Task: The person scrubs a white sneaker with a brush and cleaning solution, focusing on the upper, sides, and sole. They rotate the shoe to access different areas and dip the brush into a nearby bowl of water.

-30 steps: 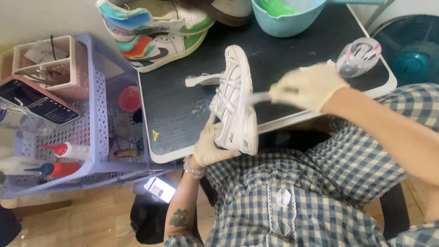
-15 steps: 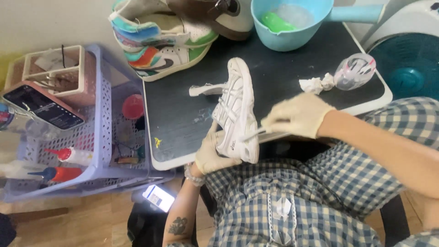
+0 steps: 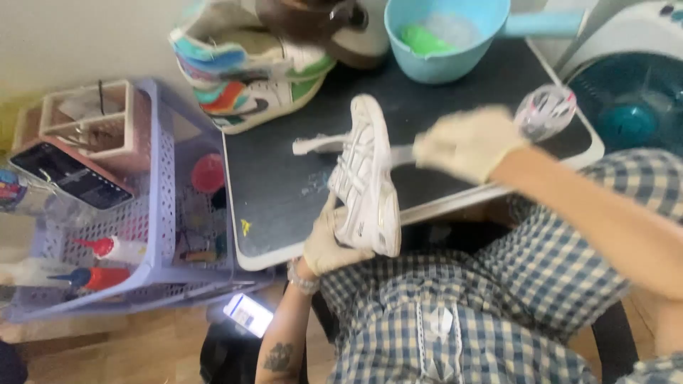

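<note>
A dark, matte counter (image 3: 284,178) with a pale rounded rim is seen from above, flecked with white specks and one yellow mark; pale wall lies behind it and wood floor below. At its left a lilac perforated plastic cart (image 3: 160,178) is parked, and at the right a teal fan (image 3: 633,107) behind a wire grille is glimpsed.

Two shoes are counted. One white sneaker (image 3: 366,178), ribbed and stitched along its side, is held upright over the counter's near edge, just above a checked-shirted lap. One multicoloured sneaker (image 3: 249,78), in teal, orange and green panels, is lying at the far edge. One light-blue round bowl (image 3: 448,43) with a long handle is set beside it, something green inside. One clear crumpled wrapper (image 3: 544,110) is lying near the right corner.

Two cream gloves are worn. The left hand (image 3: 331,242) is wrapped around the white sneaker's heel from below, fingers closed on it. The right hand (image 3: 469,146) is blurred, closed on a thin pale tool (image 3: 402,155) laid against the sneaker's side.

In the cart two squeeze bottles (image 3: 107,263) with pointed tips are lying, one white, one red.
</note>
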